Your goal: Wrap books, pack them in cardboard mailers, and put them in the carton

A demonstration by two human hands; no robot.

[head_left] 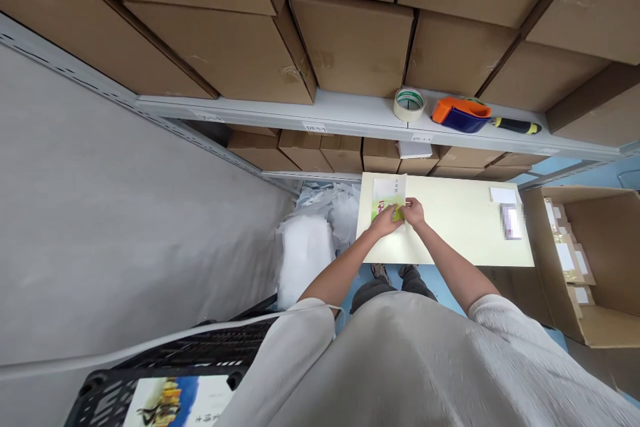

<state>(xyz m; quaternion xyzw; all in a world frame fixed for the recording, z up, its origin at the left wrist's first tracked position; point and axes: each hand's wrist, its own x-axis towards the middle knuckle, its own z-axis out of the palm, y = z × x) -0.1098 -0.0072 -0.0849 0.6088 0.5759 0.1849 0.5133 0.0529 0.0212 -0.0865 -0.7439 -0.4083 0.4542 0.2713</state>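
A thin book (389, 188) with a white and green illustrated cover lies on the pale yellow tabletop (455, 227), near its left end. My left hand (386, 221) is over the lower part of the cover, its fingers closed at the book's edge. From the right, my right hand (413, 212) pinches at the same lower right edge. A small green part shows between the two hands; whether it is the cover or a separate piece I cannot make out. My fingertips are partly hidden.
White plastic bags (306, 247) are piled left of the table. A large open carton (607, 260) with small packs stands right. Ahead, a shelf holds a tape roll (409, 105), an orange and blue tape dispenser (461, 115) and cartons (350, 40). A black crate (113, 400) is lower left.
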